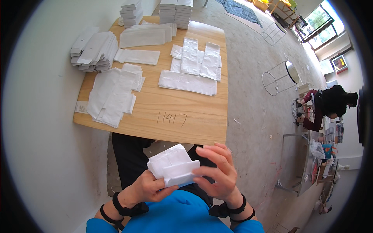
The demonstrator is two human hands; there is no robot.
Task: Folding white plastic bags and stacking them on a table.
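- The table (pixel 194 116) stands ahead of both hands, well apart from them, and holds nearly all the paper goods.
- On its far edge, farthest from the hands, rise neat stacks (pixel 175 11) of finished white packs, which I judge to be the done share.
- Nearer, ahead and left of the left hand, a loose heap (pixel 112 95) of flat white bags lies fanned out; ahead of the right hand is a smaller spread (pixel 192 68). These look unfolded, so plenty seems left.
- A leaning pile (pixel 93 50) sits beyond the heap, at the table's left end.
- The bag (pixel 175 165) in work is off the table, just above the lap, between both hands, part folded.
- The left hand (pixel 145 188) grips the bag's lower edge from beneath, fingers curled closed on it.
- The right hand (pixel 217 171) presses the bag's right side, fingers half spread, thumb on the fold.
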